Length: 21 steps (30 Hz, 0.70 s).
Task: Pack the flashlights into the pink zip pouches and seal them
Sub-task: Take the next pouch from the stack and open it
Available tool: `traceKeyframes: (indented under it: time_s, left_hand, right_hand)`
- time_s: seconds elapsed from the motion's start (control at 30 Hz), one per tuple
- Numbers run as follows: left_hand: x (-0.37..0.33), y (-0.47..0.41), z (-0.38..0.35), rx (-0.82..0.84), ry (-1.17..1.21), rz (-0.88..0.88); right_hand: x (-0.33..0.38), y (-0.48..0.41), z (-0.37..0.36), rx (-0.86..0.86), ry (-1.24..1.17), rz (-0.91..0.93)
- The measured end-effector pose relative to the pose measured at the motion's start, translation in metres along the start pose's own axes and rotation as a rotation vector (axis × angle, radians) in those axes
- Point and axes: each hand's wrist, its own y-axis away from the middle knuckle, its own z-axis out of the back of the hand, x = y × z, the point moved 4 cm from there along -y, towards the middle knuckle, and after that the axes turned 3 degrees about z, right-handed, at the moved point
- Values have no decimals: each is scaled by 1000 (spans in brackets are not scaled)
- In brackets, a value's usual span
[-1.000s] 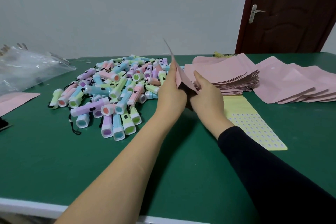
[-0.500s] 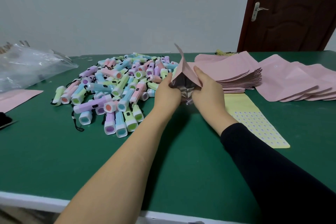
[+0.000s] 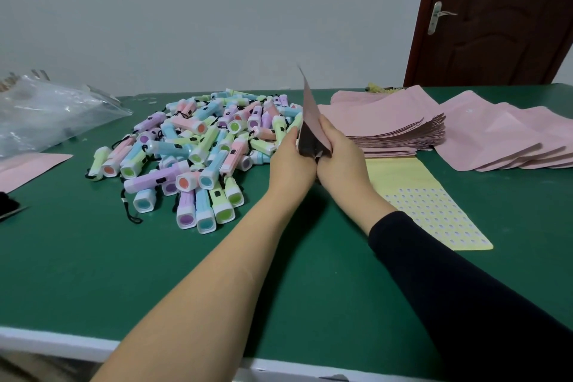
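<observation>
Swung upright, pink pouch (image 3: 311, 125), interior dark, gripped by left hand (image 3: 291, 163) and right hand (image 3: 341, 158).

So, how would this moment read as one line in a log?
left hand: grips pink pouch | right hand: grips pink pouch | pink pouch: raised between hands, contents hidden | flashlights: heaped left of hands

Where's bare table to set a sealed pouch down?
Largest free patch: table by the front edge, in front of the flashlights, left of the left arm. A second lies right of the sticker sheet, in front of the loose pouches. Crowded: the far half, from clear bag across flashlights to pouch stack.
</observation>
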Motion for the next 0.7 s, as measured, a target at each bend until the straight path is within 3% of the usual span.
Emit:
traceKeyframes:
  time_s: [0.13, 0.27, 0.37, 0.53, 0.7]
  left_hand:
    - [-8, 5, -5, 148, 32, 38]
    - [-12, 16, -8, 561, 490, 381]
    - [-14, 15, 1, 779, 725, 469]
    - [-11, 15, 0, 875, 875, 490]
    - [-11, 18, -3, 901, 907, 490]
  right_hand:
    - [-5, -4, 4, -51, -172, -106]
    - [-7, -7, 17, -85, -188, -82]
    - [-5, -6, 25, -104, -68, -6]
    - [-3, -2, 22, -58, 138, 93]
    - [-4, -1, 22, -79, 95, 77]
